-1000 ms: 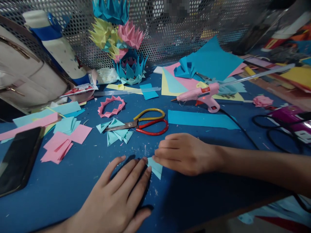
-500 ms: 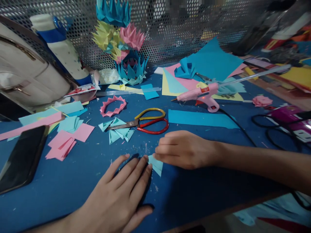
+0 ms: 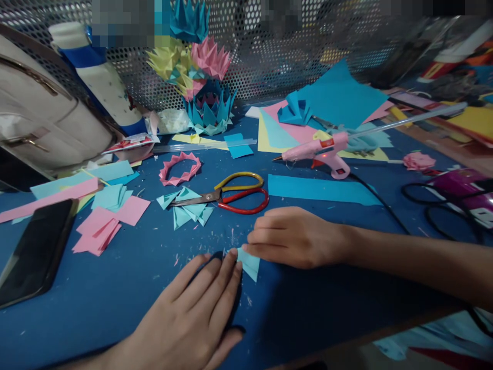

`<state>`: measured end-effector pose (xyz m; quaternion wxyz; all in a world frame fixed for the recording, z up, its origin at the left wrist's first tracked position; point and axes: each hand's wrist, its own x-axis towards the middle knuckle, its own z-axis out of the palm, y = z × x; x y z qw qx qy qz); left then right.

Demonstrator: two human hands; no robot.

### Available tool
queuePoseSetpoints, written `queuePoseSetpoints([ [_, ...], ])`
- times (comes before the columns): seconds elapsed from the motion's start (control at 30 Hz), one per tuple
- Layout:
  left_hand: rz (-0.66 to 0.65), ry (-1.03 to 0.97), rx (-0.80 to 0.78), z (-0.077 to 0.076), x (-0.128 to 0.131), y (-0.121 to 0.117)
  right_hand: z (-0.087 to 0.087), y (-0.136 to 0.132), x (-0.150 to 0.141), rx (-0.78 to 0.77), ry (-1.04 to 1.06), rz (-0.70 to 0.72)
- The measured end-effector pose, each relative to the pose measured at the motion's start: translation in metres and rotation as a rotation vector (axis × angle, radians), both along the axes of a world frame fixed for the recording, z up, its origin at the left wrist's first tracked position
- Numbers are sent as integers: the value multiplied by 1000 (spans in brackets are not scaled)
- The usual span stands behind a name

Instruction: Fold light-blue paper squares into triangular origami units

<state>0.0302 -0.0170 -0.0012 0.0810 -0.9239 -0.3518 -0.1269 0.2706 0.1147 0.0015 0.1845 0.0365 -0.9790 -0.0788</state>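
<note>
A small light-blue folded paper triangle (image 3: 250, 263) lies on the blue table between my hands. My left hand (image 3: 192, 303) rests palm down with its fingers stretched out, index and middle fingertips touching the triangle's left edge. Curled fingers of my right hand (image 3: 290, 239) close on the triangle's upper right corner; the fingertips are partly hidden. Just beyond them, scissors (image 3: 219, 195) with one yellow and one red handle lie across several light-blue folded paper triangles (image 3: 196, 211). Left of the scissors' handles is a pink zigzag paper ring (image 3: 179, 169).
A pink glue gun (image 3: 323, 151) with its cord stands beyond a blue paper strip (image 3: 319, 189). Left are pink paper squares (image 3: 96, 231), a phone (image 3: 38, 252), a bottle (image 3: 100, 77) and a white bag (image 3: 42, 108). Paper flowers (image 3: 210, 108) stand against the perforated metal panel.
My left fingers have drawn slightly closer together at the paper's edge. The right hand and the triangle stay nearly in place; the whole view shifts very slightly.
</note>
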Motion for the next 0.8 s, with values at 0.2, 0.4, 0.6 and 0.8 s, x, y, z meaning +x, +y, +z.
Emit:
queuePoseSetpoints([
  [0.2,-5,-3,-12,-3,1,0,-1,1,0,-50,31,2],
  [0.4,22,-2,3,-6,1,0,-4,2,-1,-96,6,-20],
  [0.6,49,-17,4,-7,0,-1,-4,-4,-3,-144,65,-126],
  [0.8,76,-28,21,-10,1,-4,-2,-8,-5,-147,94,-107],
])
